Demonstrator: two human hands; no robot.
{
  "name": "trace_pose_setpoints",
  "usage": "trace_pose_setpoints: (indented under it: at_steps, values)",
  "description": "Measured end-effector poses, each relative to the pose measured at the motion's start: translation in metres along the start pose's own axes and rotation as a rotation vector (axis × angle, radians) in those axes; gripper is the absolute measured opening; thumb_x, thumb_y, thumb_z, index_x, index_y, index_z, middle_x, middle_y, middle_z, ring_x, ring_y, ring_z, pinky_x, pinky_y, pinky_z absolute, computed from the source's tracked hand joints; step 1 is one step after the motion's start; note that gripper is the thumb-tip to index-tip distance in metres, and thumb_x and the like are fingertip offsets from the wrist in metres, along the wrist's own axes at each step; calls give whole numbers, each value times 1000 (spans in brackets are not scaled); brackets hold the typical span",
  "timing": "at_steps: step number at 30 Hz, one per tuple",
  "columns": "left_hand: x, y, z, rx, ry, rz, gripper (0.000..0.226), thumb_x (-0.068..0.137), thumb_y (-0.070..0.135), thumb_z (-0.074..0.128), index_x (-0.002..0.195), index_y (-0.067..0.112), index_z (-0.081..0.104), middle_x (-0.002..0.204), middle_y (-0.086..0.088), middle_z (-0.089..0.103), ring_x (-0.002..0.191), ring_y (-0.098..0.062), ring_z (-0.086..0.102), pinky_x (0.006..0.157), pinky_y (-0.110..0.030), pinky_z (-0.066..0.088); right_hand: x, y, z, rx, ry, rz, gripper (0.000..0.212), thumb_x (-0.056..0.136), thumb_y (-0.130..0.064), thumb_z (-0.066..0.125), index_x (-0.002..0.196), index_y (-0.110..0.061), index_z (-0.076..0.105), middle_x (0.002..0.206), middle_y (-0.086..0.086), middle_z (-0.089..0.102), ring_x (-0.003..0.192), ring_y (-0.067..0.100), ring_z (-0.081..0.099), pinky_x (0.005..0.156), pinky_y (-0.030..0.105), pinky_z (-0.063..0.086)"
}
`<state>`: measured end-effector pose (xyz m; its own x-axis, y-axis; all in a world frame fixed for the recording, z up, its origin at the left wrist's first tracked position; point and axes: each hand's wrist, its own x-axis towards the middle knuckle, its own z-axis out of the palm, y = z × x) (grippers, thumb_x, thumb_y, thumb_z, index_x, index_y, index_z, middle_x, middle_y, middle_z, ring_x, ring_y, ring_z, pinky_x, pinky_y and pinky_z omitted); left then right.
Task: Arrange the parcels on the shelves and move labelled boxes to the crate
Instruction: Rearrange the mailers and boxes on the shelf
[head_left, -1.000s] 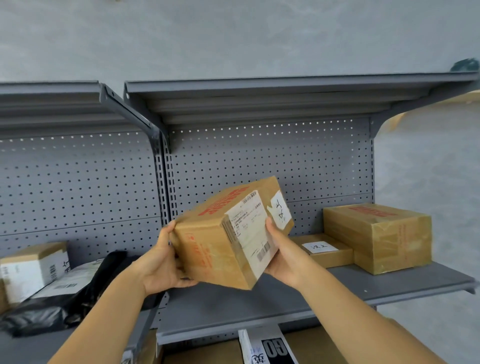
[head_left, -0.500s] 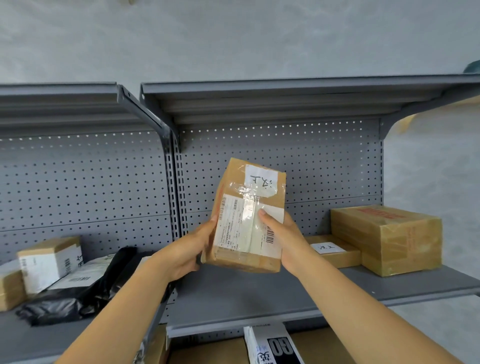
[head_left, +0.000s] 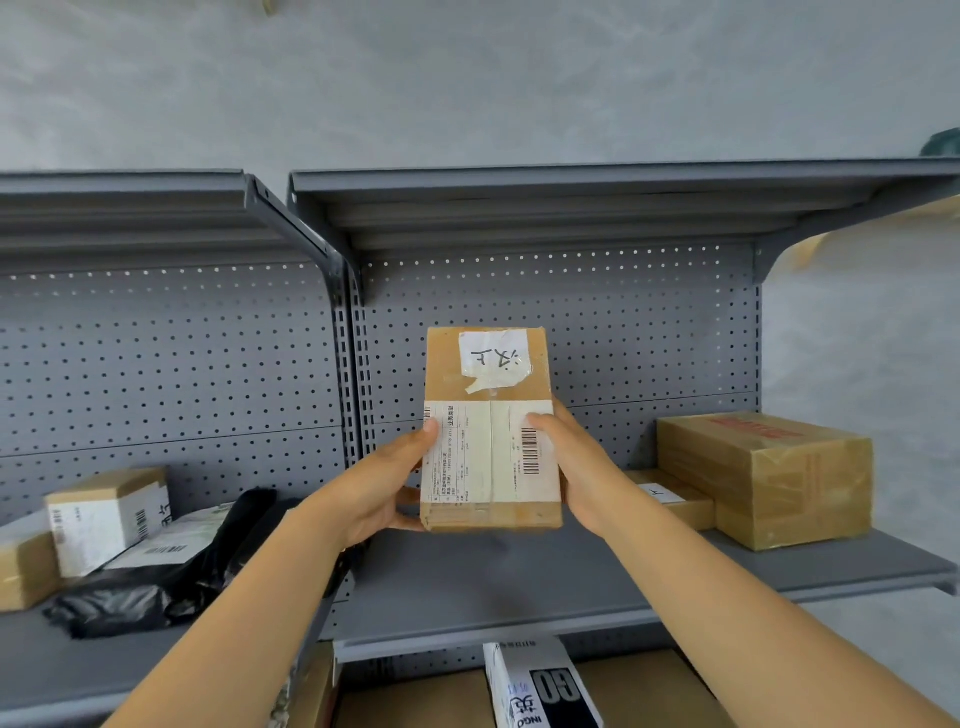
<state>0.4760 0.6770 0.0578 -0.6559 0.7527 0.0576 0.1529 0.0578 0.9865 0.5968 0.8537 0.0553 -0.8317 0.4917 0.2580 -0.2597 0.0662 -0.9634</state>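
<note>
Your left hand (head_left: 387, 480) and right hand (head_left: 569, 460) both grasp the brown cardboard parcel (head_left: 491, 431), one on each long side, thumbs laid across its white printed shipping label (head_left: 488, 452). You hold the parcel upright, lifted clear of the grey metal shelf (head_left: 519, 582), in front of the shelf's perforated back panel. A white taped handwritten label (head_left: 493, 361) sits on the parcel's upper face.

Positions relative to the held parcel, largest item first:
- Right, resting on the same shelf: a large brown taped carton (head_left: 763, 475).
- Lower left, on the adjoining shelf bay: a black plastic mailer bag (head_left: 166, 582) carrying a white label.
- Far left: a small cardboard box with a white barcode label (head_left: 106, 514), tilted.
- Right, touching the large carton's left side: a flat brown box with a small white tag (head_left: 670, 501).
- Directly below, under the shelf: a black-and-white printed box (head_left: 540, 686).
</note>
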Motion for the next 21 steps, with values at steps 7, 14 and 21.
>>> trace_pose_setpoints:
  at_steps: [7,14,21]
  values:
    - [-8,-2,5,-74,80,85,30,100,46,46,122,34,63,118,1,72,111,-27,67,93,-51,55,-9,-1,-6,-37,-13,-29,32,104,-38,39,135,-41,47,121,-12,65,102,7,63,69,25,50]
    - [-18,2,14,-94,117,146,32,98,46,49,124,36,64,120,9,71,110,-25,67,92,-47,56,-10,4,-20,41,-12,-72,34,102,-36,46,136,-41,50,123,-11,68,114,13,64,102,46,49]
    - [-19,-6,9,62,191,290,45,99,7,54,127,43,52,123,10,65,106,-11,68,83,-32,58,-8,11,-23,-118,-37,-198,38,99,-9,52,127,-35,51,133,-14,58,120,9,57,92,33,50]
